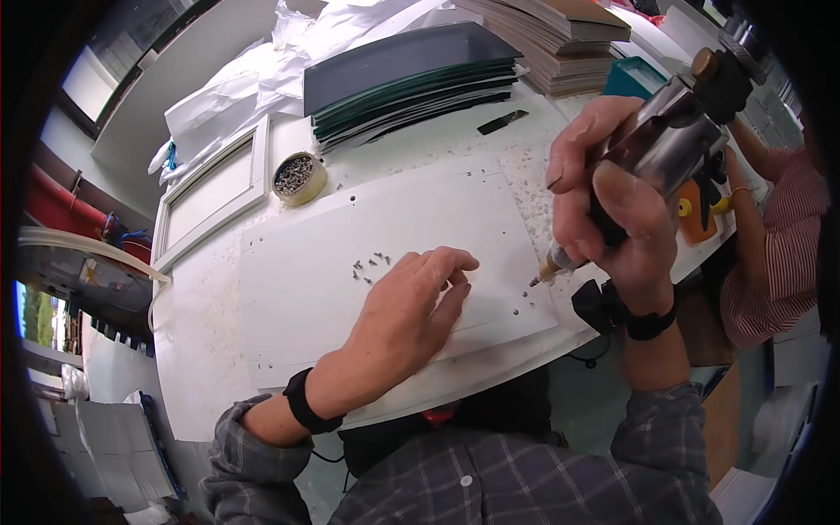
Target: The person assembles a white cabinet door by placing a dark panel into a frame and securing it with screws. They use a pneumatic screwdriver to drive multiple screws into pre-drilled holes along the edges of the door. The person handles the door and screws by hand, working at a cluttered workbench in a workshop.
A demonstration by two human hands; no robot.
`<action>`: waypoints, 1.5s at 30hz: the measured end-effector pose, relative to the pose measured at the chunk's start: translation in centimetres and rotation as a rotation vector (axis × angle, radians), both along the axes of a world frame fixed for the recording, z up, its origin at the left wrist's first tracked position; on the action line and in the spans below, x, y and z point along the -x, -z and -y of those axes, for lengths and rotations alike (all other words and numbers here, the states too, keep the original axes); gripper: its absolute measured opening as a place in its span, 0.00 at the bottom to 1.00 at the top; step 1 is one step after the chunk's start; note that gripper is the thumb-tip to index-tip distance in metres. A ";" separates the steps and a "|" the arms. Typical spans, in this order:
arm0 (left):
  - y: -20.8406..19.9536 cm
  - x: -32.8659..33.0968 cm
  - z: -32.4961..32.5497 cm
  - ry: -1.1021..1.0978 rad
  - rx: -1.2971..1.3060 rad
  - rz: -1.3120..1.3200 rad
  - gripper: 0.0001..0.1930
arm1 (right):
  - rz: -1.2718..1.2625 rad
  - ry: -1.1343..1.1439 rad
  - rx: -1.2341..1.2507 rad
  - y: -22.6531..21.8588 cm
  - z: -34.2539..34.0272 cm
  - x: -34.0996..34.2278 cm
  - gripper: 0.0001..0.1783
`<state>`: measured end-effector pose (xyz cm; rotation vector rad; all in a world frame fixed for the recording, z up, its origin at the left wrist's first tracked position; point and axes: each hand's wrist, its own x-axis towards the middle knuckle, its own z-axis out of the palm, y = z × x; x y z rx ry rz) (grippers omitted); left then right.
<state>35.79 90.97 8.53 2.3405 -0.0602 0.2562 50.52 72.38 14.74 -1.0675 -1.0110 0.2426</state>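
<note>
The right hand (621, 201) grips a silver cylindrical metal driver (672, 144), tip down at the right edge of a flat white rectangular panel (302, 306), while the half-curled left hand (407, 293) (whether it pinches anything cannot be told) hovers beside small silver screws (357, 265), seemingly scattered for easy reach.

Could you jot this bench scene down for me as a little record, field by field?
Left hand: fingers bent, over the white panel; whether it holds anything is unclear
Right hand: gripping a metal-bodied power tool, its tip near the panel's right edge
White panel: lying on the bench, a few loose screws on it
Round tub: full of small metal pieces, beyond the panel
Farther back: stack of dark sheets
At right: another person's striped clothing
</note>
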 end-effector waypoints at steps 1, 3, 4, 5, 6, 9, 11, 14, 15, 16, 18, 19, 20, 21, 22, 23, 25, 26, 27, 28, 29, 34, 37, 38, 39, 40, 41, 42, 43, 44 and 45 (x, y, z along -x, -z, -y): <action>-0.2 0.5 -1.5 -0.056 -0.162 0.052 0.12 | 0.027 0.012 -0.030 -0.1 0.2 -0.4 0.19; 0.1 1.2 -4.6 -0.213 -0.319 0.077 0.13 | -0.134 0.061 -0.179 -0.1 -0.3 0.1 0.16; 0.0 1.7 -5.7 -0.237 -0.367 0.065 0.12 | -0.137 0.066 -0.181 -0.1 -0.4 0.1 0.16; 0.0 2.0 -6.3 -0.260 -0.414 0.052 0.12 | -0.141 0.072 -0.183 0.1 -0.5 0.0 0.16; 0.1 2.1 -6.7 -0.261 -0.441 0.061 0.11 | -0.143 0.075 -0.186 0.3 -0.6 0.0 0.16; 0.7 1.8 -7.4 -0.244 -0.530 0.076 0.09 | -0.170 0.072 -0.179 0.7 -0.9 0.0 0.16; 1.0 1.4 -7.7 -0.214 -0.596 0.068 0.08 | -0.178 0.076 -0.194 1.0 -0.9 -0.1 0.16; 1.0 0.7 -7.6 -0.172 -0.667 0.068 0.06 | -0.195 0.061 -0.215 1.1 -0.7 -0.3 0.16; 1.0 0.5 -7.4 -0.151 -0.713 0.050 0.05 | -0.201 0.055 -0.220 1.1 -0.6 -0.4 0.16; 0.8 0.4 -7.3 -0.130 -0.760 0.032 0.05 | -0.206 0.048 -0.216 1.1 -0.5 -0.4 0.16; 0.7 0.0 -7.3 -0.083 -0.844 0.028 0.04 | -0.215 0.035 -0.208 1.0 -0.4 -0.6 0.16; 0.7 -0.2 -7.4 -0.057 -0.881 0.042 0.04 | -0.156 0.037 -0.167 1.0 -0.1 -0.9 0.16; 0.7 -0.5 -7.3 -0.032 -0.918 0.056 0.04 | -0.097 0.039 -0.125 1.0 0.2 -1.3 0.16; 0.7 -0.6 -7.3 -0.036 -0.925 0.052 0.05 | -0.043 0.032 -0.090 1.1 0.3 -1.5 0.16; 0.7 -0.7 -7.4 -0.041 -0.933 0.049 0.06 | -0.066 0.046 -0.092 1.0 0.2 -1.4 0.16; 0.7 -0.9 -7.4 -0.046 -0.940 0.045 0.07 | -0.076 0.055 -0.097 0.9 0.0 -1.3 0.16; 0.8 -1.1 -7.1 -0.056 -0.756 0.052 0.08 | -0.091 0.083 -0.101 0.8 -0.1 -1.3 0.16; 0.8 -1.1 -6.9 -0.060 -0.664 0.055 0.09 | -0.082 0.083 -0.117 0.8 -0.2 -1.4 0.16; 0.6 -0.9 -6.3 -0.054 -0.456 -0.007 0.09 | -0.077 0.080 -0.136 0.8 -0.4 -1.5 0.16; 0.5 -0.9 -5.3 -0.039 -0.243 -0.066 0.10 | -0.087 0.074 -0.161 0.8 -0.5 -1.5 0.16; 0.3 -1.0 -4.4 -0.023 -0.031 -0.126 0.11 | -0.097 0.070 -0.186 0.8 -0.5 -1.5 0.16; 1.8 -0.6 -2.7 0.019 0.610 -0.168 0.06 | -0.117 -0.143 -0.421 1.1 -1.4 -2.1 0.17; 2.6 -0.6 -2.8 0.054 0.791 -0.245 0.08 | -0.109 -0.201 -0.480 1.2 -1.6 -2.3 0.17; 2.7 -0.6 -2.8 0.065 0.831 -0.257 0.09 | -0.115 -0.208 -0.485 1.2 -1.6 -2.3 0.17; 2.9 -0.5 -2.8 0.073 0.871 -0.270 0.09 | -0.122 -0.217 -0.490 1.3 -1.7 -2.3 0.17; 3.0 -0.5 -2.9 0.082 0.912 -0.283 0.09 | -0.137 -0.217 -0.489 1.4 -1.8 -2.3 0.17; 3.1 -0.5 -2.9 0.085 0.932 -0.287 0.09 | -0.147 -0.214 -0.484 1.5 -1.9 -2.2 0.17; 3.2 -0.4 -3.0 0.090 0.954 -0.291 0.09 | -0.155 -0.212 -0.477 1.6 -2.0 -2.2 0.17; 3.2 -0.4 -3.0 0.095 0.975 -0.295 0.09 | -0.158 -0.207 -0.468 1.6 -2.0 -2.1 0.17; 3.2 -0.4 -2.9 0.092 0.983 -0.296 0.10 | -0.156 -0.201 -0.460 1.7 -2.0 -2.1 0.16; 3.1 -0.4 -2.7 0.088 0.990 -0.298 0.10 | -0.155 -0.196 -0.451 1.8 -2.1 -2.1 0.16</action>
